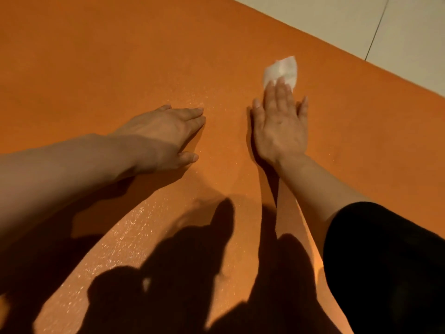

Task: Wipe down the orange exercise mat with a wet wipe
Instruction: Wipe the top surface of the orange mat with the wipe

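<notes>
The left hand (166, 136) lies flat on the orange mat (120, 56), fingers straight and close together. To its right, the right hand (280, 124) presses the white wipe (281, 68) down with straight, slightly spread fingers. Pale floor (361, 20) borders the mat's far right edge.

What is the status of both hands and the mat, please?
Left hand flat on mat. Right hand flat, fingertips pressing wipe. Nothing in the way.

Orange exercise mat (120, 56) flat on floor, crumpled white wet wipe (281, 69) lying on it
</notes>
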A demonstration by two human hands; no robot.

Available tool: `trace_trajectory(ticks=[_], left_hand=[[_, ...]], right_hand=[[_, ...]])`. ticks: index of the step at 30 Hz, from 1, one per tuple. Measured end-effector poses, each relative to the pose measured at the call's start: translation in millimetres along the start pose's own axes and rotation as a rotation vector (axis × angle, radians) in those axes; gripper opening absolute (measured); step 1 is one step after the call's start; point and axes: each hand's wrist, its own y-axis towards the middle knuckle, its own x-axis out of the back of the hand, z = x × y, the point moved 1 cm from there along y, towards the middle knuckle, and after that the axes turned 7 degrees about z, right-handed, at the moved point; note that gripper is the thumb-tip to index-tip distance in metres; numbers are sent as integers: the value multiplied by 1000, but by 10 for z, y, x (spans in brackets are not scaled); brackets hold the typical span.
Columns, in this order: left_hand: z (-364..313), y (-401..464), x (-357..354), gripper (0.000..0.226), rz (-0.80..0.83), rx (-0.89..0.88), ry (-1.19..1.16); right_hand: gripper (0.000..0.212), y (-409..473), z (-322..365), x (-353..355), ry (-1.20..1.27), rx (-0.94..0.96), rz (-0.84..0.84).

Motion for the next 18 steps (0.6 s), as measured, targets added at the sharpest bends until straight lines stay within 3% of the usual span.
trace_trajectory(ticks=[3, 7, 9, 11, 15, 18], left_hand=[[-3, 144, 95, 84, 4, -20, 32], [15, 294, 257, 85, -34, -72, 84], [26, 370, 332, 86, -44, -97, 100], [45, 445, 392, 85, -40, -114, 122], [78, 573, 487, 83, -58, -141, 99], [75, 640, 548, 83, -95, -155, 77]], right_hand=[[61, 170, 143, 34, 82, -105, -17], [59, 252, 460, 4, 23, 231, -20], [58, 362, 329, 55, -31, 297, -31], [58, 469, 113, 91, -35, 223, -63], [59, 606, -57, 111, 86, -101, -82], [60, 664, 209, 137, 170, -63, -63]])
